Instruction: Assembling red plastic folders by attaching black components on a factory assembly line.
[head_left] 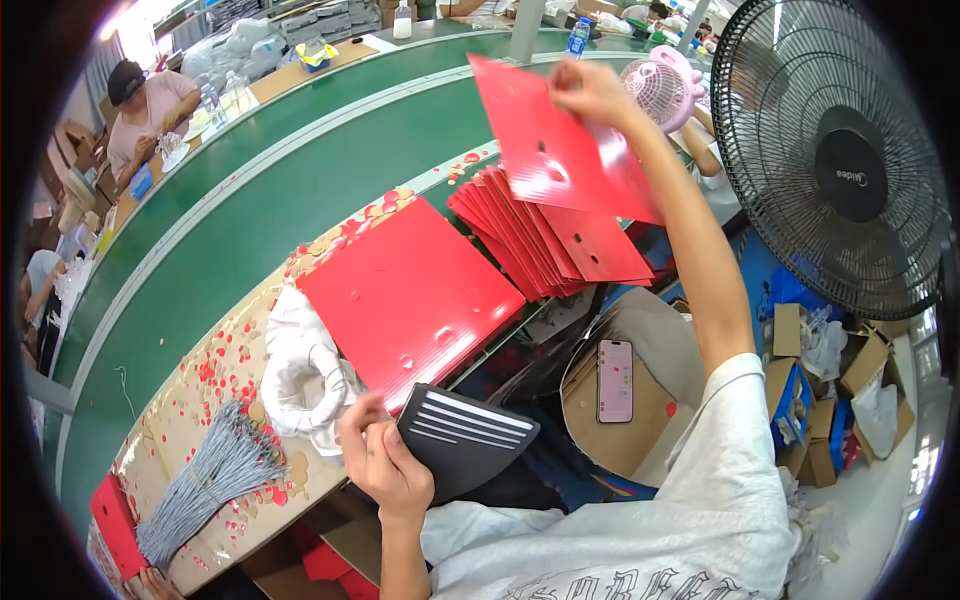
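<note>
My right hand point(592, 92) is raised, pinching a glossy red plastic sheet point(525, 135) by its upper edge. A small dark hole shows in that sheet, which hangs tilted above a fanned pile of similar red sheets point(520, 235). My left hand point(385, 460) is beside the near corner of a flat red stack point(415, 290). Its fingers are loosely curled, the forefinger slightly blurred, with a gap to the thumb and nothing visible between them. Black cloth with white stripes point(465, 425) lies just right of that hand.
A bundle of grey ties point(205, 490) and a white cloth ring point(300, 375) lie left, among red scraps. Behind runs a green conveyor point(230, 235). A bin with a phone point(615, 380) and a large black fan point(835, 160) stand right. A co-worker's hand point(158, 583) shows lower left.
</note>
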